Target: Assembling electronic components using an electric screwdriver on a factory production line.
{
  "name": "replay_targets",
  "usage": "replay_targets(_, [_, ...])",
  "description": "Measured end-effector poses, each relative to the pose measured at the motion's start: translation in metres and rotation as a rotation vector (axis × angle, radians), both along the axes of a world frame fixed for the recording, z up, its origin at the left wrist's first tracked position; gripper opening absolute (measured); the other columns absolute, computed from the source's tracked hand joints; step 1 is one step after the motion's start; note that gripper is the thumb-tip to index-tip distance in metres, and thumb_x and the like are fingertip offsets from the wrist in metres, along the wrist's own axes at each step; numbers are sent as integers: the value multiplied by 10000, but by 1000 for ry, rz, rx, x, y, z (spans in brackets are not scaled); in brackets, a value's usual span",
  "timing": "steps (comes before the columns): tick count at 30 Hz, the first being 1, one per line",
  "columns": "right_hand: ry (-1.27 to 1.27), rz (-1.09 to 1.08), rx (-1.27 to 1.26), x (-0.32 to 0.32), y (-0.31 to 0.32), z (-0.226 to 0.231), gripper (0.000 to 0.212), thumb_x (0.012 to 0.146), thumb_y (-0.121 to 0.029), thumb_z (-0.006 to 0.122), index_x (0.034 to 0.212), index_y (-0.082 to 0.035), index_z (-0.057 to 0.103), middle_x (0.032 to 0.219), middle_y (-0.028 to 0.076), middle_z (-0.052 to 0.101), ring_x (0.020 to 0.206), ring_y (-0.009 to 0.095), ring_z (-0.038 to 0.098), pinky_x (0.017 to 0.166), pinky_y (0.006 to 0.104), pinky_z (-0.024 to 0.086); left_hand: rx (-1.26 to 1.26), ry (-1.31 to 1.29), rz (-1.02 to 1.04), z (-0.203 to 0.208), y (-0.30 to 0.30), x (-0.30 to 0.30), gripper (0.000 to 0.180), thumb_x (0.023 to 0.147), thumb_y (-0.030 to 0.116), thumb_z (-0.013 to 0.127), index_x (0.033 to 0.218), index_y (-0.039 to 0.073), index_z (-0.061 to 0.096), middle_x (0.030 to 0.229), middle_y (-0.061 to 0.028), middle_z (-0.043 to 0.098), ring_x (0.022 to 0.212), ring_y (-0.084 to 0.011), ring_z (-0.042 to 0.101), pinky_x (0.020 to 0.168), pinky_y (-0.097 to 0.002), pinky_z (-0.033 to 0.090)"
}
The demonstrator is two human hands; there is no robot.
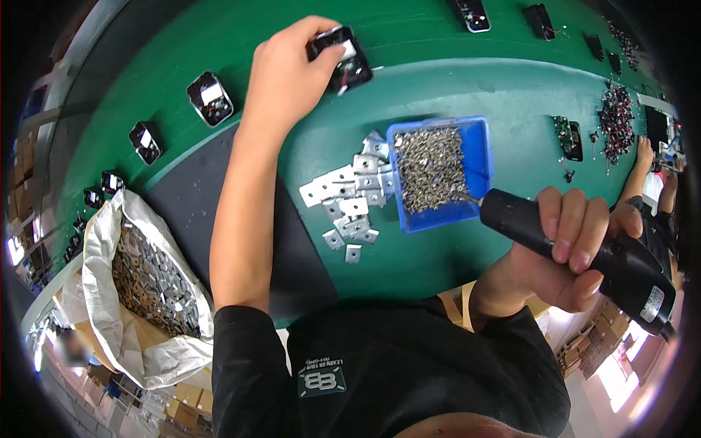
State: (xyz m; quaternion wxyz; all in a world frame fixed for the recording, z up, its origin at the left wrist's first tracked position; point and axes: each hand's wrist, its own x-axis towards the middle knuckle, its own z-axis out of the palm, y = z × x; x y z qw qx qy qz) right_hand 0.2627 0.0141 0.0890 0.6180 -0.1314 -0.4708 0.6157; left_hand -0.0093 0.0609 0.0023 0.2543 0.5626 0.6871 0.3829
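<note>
At the far side of the green bench, my left hand [290, 69] grips a black plastic housing [355, 71] with a pale block and wires inside. My right hand [566, 244] is wrapped around a black electric screwdriver [518, 219], whose bit points left into a blue bin [478, 157]. Small metal screws [431, 164] fill most of that bin, and the bit's tip is among or just above them; I cannot tell which. Left of the bin lies a loose pile of silver metal plates [343, 190], each with a hole.
A white sack [102, 277] of metal pieces stands at the left. More housings [210, 100] sit along the far left, others [540, 22] at the far right. A circuit board [562, 135] and a heap of small wired parts [617, 120] lie right, near another person's arm [637, 171].
</note>
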Motion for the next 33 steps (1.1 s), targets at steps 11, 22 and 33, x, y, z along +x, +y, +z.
replay_targets(11, [66, 168, -23, 0, -3, 12, 471, 715, -149, 714, 1146, -131, 525, 734, -69, 526, 686, 60, 490, 732, 236, 364, -105, 118, -15, 29, -115, -7, 384, 760, 60, 657, 1137, 27, 596, 1073, -171, 610, 955, -311, 598, 839, -335, 467])
replay_targets(22, [168, 180, -98, -11, -31, 27, 435, 689, -150, 749, 1081, -101, 566, 707, -70, 544, 671, 47, 514, 726, 215, 382, 360, 23, -333, 35, -144, 60, 433, 613, 165, 815, 996, 24, 669, 926, -98, 662, 792, -234, 628, 697, -319, 487])
replay_targets(33, [133, 71, -14, -4, -33, 35, 428, 666, -147, 741, 1055, -75, 576, 689, -68, 579, 672, 48, 540, 733, 206, 397, 513, -97, -359, 18, -126, 90, 260, 651, 65, 771, 898, 38, 695, 883, -87, 678, 711, -203, 629, 628, -287, 490])
